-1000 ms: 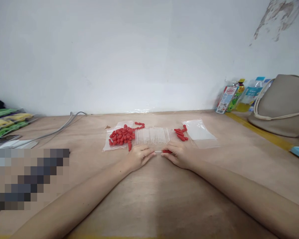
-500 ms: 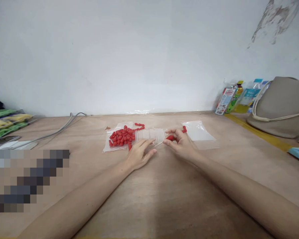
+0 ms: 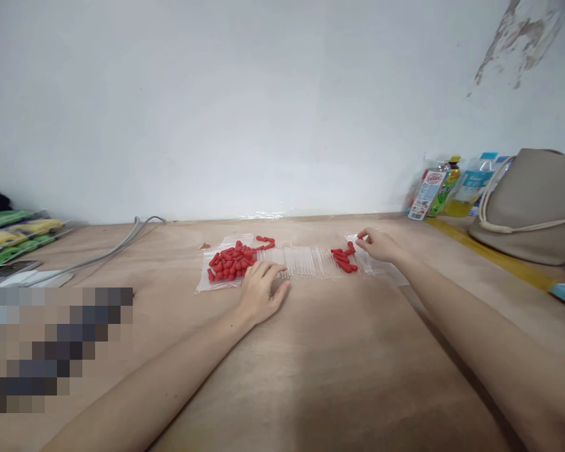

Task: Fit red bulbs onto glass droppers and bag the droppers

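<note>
My left hand (image 3: 261, 292) rests on the table with its fingers apart, holding nothing, against the right side of a pile of red rubber bulbs (image 3: 233, 262). Thin clear tubes (image 3: 306, 260) lie side by side in a row just beyond its fingertips. At the row's right end sits a smaller group of red bulbs (image 3: 344, 260). My right hand (image 3: 379, 245) hovers above a white plastic bag (image 3: 365, 263), thumb and fingers pinched. A bit of red, seemingly a rubber bulb, shows at its fingertips; the fingers hide the rest.
Under the bulb pile is a clear bag (image 3: 204, 279). Drink bottles (image 3: 471, 182), a carton (image 3: 426, 194) and a beige bag (image 3: 537, 207) stand at the right. A grey cable (image 3: 108, 251) and bagged green and yellow items (image 3: 23, 229) lie at the left.
My right hand has moved right and slightly away from me, off the tubes to the white bag. The right group of bulbs is uncovered. My left hand stays almost still.
</note>
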A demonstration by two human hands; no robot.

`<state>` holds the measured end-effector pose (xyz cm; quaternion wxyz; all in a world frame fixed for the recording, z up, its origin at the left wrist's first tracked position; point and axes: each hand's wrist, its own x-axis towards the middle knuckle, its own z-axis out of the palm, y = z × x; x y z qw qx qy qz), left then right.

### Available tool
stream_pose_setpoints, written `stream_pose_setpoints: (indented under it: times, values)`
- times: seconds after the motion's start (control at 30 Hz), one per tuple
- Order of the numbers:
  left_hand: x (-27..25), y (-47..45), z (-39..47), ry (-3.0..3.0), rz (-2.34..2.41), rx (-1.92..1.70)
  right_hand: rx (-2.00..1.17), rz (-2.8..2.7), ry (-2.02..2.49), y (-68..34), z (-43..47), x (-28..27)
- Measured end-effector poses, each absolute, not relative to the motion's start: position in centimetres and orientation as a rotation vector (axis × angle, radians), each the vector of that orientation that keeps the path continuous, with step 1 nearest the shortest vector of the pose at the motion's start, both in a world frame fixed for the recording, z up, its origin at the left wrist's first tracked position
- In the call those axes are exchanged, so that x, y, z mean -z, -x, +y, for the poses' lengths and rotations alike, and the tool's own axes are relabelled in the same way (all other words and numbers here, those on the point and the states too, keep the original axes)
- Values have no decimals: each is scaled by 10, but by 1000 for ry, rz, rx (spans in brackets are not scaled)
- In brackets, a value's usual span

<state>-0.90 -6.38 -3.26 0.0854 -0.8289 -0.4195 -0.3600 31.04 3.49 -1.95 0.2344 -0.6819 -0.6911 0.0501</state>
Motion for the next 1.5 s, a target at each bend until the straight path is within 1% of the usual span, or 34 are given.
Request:
stream_pose_setpoints:
  times: [0.2,0.3,0.47,0.6,0.83,0.97,1.03,1.13,1.3,1.4,1.5]
  values:
    - [32,11,-62,2380,-1357,1069,-70,-1946,1839,-297,27,24]
    - [22,19,-56,2271,-1454,1052,-52,-1993,1754,-287,24,22]
    - [-3,45,-43,2128,-1738,861,-55,-2073,1682,-273,21,24]
    - [-8,54,-39,2086,-1833,760,-29,-2085,1678,-270,20,25]
    - [1,28,-34,2134,-1800,586,65,-2062,1683,-268,18,25]
    - [-1,10,-18,2105,-1879,540,92,-1998,1674,-267,18,22]
    - [-2,2,-9,2076,-1967,443,89,-1934,1619,-263,13,20]
    - [-3,-7,0,2006,-2093,293,92,-1836,1417,-248,-2,24]
    - [-5,-15,5,1942,-2188,245,217,-1927,1110,-215,-38,39]
    - [-6,-17,6,1933,-2220,224,320,-2045,1046,-204,-53,43]
    - [-6,-20,7,1936,-2229,204,345,-2087,1037,-202,-58,42]
